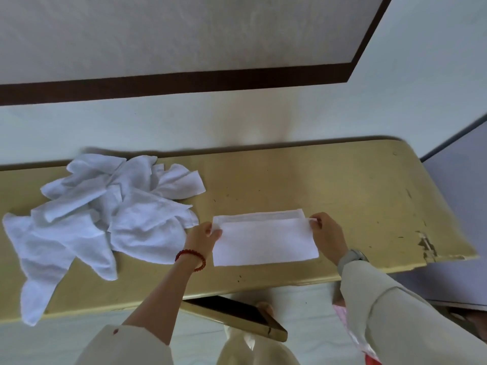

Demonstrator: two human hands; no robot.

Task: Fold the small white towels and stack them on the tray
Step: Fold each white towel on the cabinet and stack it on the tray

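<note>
Pinching a small white towel [264, 239] at its two short ends, my hands were both at work on the yellow counter [342, 185]. My left hand [204, 237] was closed on the towel's left edge, thumb and fingers pressed together over the upper layer. My right hand [326, 233] gripped the right edge the same way, fingertips nipped on the top corner. The towel lay flat on the counter, folded over lengthwise, the upper layer stopping just short of the far edge so a narrow strip of the lower layer showed. A red bead bracelet [191, 258] sat on my left wrist and a watch [351, 256] on my right. The unfolded towels [105, 212] lay heaped on the counter's left side, the nearest one just beside my left hand.
</note>
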